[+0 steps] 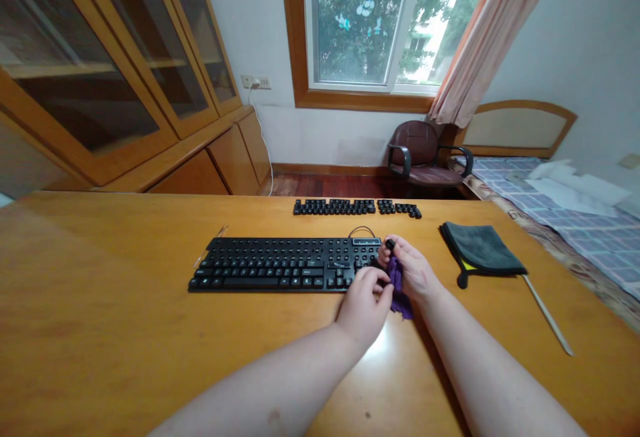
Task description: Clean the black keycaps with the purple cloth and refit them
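A black keyboard lies on the wooden table, with many of its keycaps removed on the right side. My right hand pinches a small black keycap above a crumpled purple cloth. My left hand is just right of the keyboard's front corner, its fingers closed on the cloth. The cloth hangs between my hands and reaches the table. Loose black keycaps stand in long rows beyond the keyboard.
A folded grey towel and a thin pale stick lie right of my hands. A thin wire loop sits behind the keyboard. Past the table's far edge stand a glass-fronted wooden cabinet, a brown chair and a bed.
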{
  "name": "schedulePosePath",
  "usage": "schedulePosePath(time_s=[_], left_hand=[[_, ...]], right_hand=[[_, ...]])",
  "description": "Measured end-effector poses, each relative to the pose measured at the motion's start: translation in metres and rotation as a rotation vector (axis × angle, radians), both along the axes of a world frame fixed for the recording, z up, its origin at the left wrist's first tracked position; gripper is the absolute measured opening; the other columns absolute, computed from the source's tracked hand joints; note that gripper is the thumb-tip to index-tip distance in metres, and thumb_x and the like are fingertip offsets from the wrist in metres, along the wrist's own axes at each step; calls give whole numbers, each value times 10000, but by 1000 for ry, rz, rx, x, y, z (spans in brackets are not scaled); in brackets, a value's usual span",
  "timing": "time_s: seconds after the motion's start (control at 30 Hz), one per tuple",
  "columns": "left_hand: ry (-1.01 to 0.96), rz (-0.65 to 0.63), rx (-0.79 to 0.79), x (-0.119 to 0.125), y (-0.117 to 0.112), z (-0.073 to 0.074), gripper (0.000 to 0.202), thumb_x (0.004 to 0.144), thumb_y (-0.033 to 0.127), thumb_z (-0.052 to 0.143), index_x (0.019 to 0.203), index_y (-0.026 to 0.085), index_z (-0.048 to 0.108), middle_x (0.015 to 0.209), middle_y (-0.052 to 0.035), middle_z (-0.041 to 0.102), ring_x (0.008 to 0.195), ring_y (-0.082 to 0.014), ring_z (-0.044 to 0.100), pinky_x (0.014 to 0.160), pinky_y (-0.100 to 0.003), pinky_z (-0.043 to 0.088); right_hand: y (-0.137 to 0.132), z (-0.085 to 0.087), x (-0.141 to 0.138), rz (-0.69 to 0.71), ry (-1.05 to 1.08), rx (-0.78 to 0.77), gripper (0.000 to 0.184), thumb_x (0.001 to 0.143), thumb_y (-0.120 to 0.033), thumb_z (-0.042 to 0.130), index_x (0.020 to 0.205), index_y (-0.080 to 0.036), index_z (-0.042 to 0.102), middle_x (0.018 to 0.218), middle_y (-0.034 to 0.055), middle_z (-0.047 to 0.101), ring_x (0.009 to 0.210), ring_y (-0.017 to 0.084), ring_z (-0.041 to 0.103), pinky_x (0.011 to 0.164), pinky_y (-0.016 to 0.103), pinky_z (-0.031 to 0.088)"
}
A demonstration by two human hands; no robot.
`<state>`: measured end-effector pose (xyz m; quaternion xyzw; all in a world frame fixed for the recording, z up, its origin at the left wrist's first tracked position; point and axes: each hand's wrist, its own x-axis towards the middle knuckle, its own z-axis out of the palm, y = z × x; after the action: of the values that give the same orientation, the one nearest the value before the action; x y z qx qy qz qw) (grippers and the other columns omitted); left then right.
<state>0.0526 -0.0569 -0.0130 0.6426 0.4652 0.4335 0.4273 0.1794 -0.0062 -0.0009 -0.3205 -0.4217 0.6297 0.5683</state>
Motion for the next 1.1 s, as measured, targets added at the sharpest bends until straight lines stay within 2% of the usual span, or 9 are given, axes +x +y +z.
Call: schedulePosePath(time_s=[0.13,0.23,0.3,0.47,0.57,0.7,0.8,0.93,1.1], left_hand=[[-120,9,-167,3,2,-2,368,707,267,643,1040,184,510,907,-30,614,520,-69,526,497,-205,416],[-174,-42,-207,1,3,1,169,778,313,563,864,167,571,657,17,574,483,-77,486,463,-194,363],[-217,-36,-205,-2,4,6,197,808,347,522,763,162,575,573,25,524,495,-90,480,472,-198,363],[-296,123,14,-12,10,12,198,819,340,514,737,170,572,723,-7,571,710,-126,536,672,-229,427],[-500,137,-75,-14,18,12,232,831,386,498,739,174,525,680,17,528,650,-105,503,635,-216,415],[-913,86,-329,-11,26,15,246,790,413,562,792,180,487,686,32,548,612,-90,525,619,-213,431],[-1109,36,-454,-9,27,19,222,774,361,609,855,171,527,767,10,611,691,-102,584,702,-240,462],[-1176,-78,-576,-11,27,24,224,742,251,642,930,130,623,844,-37,668,725,-112,614,726,-239,473],[-1135,-229,-669,-11,26,28,352,624,149,735,966,138,653,799,-34,695,627,-97,614,646,-208,469]], right_hand=[[-5,8,-6,19,7,3,274,732,-456,642,847,-229,542,678,-15,443,587,126,414,534,260,377],[-7,14,-7,-21,10,11,257,740,-451,631,827,-230,533,672,-15,441,578,128,414,525,263,376],[-7,14,-6,-77,-3,13,250,745,-442,628,849,-234,538,678,-15,469,589,130,441,545,266,392],[1,3,1,-202,-126,-9,283,727,-432,646,909,-231,565,734,-10,570,648,137,529,616,273,432],[5,-4,4,-291,-195,30,277,740,-425,633,933,-235,576,767,-6,591,686,141,552,684,295,451],[-1,-2,5,-532,-411,238,189,803,-369,578,944,-245,598,856,24,602,796,167,563,803,353,443],[-12,7,6,-504,-652,487,146,784,-294,607,922,-260,640,881,45,613,842,203,561,813,385,440],[-21,18,6,-388,-865,711,179,745,-239,640,918,-274,675,878,60,621,865,231,567,791,404,460],[-20,20,7,-460,-944,844,194,727,-227,660,920,-237,671,895,70,596,864,220,569,769,392,484]])
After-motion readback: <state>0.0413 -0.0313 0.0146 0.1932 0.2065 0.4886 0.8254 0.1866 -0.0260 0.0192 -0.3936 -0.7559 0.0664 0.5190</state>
